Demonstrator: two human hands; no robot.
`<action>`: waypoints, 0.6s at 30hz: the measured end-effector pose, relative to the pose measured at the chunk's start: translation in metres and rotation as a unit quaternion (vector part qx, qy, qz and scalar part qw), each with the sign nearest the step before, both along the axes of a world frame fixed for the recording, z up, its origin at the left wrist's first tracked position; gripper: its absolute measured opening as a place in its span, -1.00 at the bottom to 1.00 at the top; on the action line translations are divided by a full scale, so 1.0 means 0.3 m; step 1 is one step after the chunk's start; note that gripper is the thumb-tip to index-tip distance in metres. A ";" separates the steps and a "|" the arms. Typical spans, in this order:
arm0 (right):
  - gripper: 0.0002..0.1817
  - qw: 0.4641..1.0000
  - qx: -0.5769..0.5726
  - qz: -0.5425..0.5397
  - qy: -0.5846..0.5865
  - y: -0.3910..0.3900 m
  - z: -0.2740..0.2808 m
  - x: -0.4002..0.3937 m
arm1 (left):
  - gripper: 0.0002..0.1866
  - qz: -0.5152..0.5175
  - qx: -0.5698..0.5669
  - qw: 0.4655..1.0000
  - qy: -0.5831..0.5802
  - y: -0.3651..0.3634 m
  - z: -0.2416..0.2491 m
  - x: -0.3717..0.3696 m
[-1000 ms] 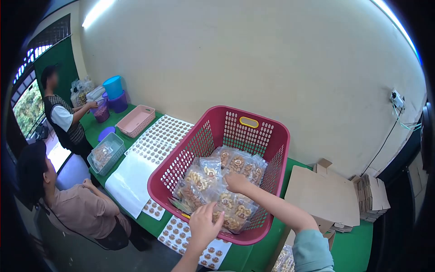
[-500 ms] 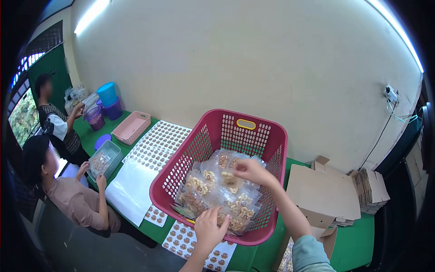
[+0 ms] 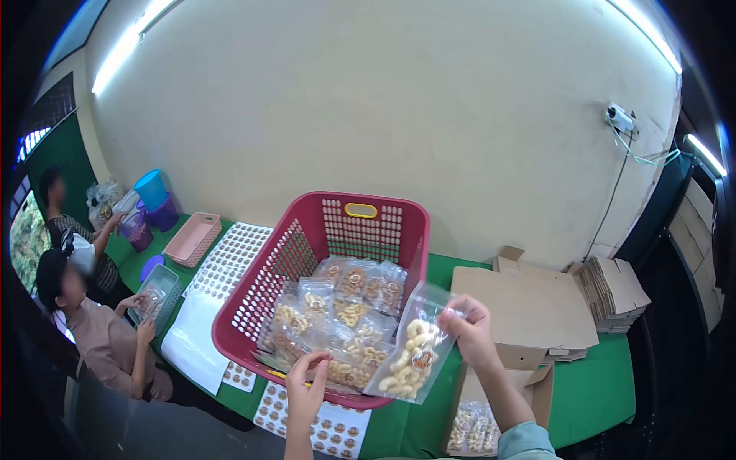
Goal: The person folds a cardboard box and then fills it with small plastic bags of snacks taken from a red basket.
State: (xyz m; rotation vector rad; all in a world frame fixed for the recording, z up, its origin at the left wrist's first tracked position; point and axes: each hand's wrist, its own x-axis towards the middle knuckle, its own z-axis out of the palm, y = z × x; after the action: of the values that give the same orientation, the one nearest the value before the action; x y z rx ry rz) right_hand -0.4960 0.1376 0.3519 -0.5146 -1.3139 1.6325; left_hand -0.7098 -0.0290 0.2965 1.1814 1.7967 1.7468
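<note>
My right hand (image 3: 471, 337) pinches the top edge of a clear zip bag of cashews (image 3: 414, 360) with a round brown label. The bag hangs tilted over the right front rim of a maroon perforated laundry basket (image 3: 230, 333). My left hand (image 3: 307, 391) is at the front rim, its thumb and forefinger loosely curved with a gap between them and nothing seen in them. Inside the basket lie several similar labelled nut bags (image 3: 353, 310), some paler, some browner.
An open carton (image 3: 540, 395) with filled bags (image 3: 471, 429) stands right, by a large flat carton (image 3: 521, 307) and stacked folded boxes (image 3: 613, 295). Label sheets (image 3: 314, 422) lie in front. Two people work left, near a pink basket (image 3: 192, 239) and a grey-green basket (image 3: 159, 295).
My right hand has lifted a cashew bag out of the basket and moved right and toward me. My left hand has come off the bags to the front rim. The camera view has shifted.
</note>
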 end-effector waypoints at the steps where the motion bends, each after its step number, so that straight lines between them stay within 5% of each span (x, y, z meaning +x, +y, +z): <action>1: -0.93 0.999 0.020 0.001 -0.026 -0.010 -0.022 0.041 | -0.77 -0.045 0.028 0.996 -0.070 0.001 0.002 0.060; 5: -0.93 0.997 -0.010 0.016 -0.071 -0.053 -0.085 0.202 | -0.58 -0.239 -0.023 0.952 -0.188 0.046 0.055 0.355; 8: -0.91 0.996 -0.045 0.008 -0.073 -0.095 -0.116 0.336 | -0.54 -0.348 -0.123 0.920 -0.132 0.103 0.007 0.523; 9: -0.85 0.996 -0.046 0.031 -0.064 -0.096 -0.138 0.390 | -0.56 -0.379 -0.110 0.878 -0.271 0.113 -0.004 0.583; 13: -0.59 0.998 -0.055 -0.005 -0.040 -0.174 -0.237 0.569 | -0.66 -0.328 -0.130 0.900 -0.258 0.122 -0.065 0.749; 18: -0.65 0.987 -0.088 -0.035 -0.126 -0.315 -0.294 0.755 | -0.71 -0.331 -0.144 0.900 -0.245 0.122 -0.134 0.934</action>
State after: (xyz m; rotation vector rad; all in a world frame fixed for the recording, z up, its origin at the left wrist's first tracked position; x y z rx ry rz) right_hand -0.2694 0.0431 0.2638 -0.8897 -1.3229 1.6722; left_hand -0.4297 0.0075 0.2563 0.9548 1.1149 1.1821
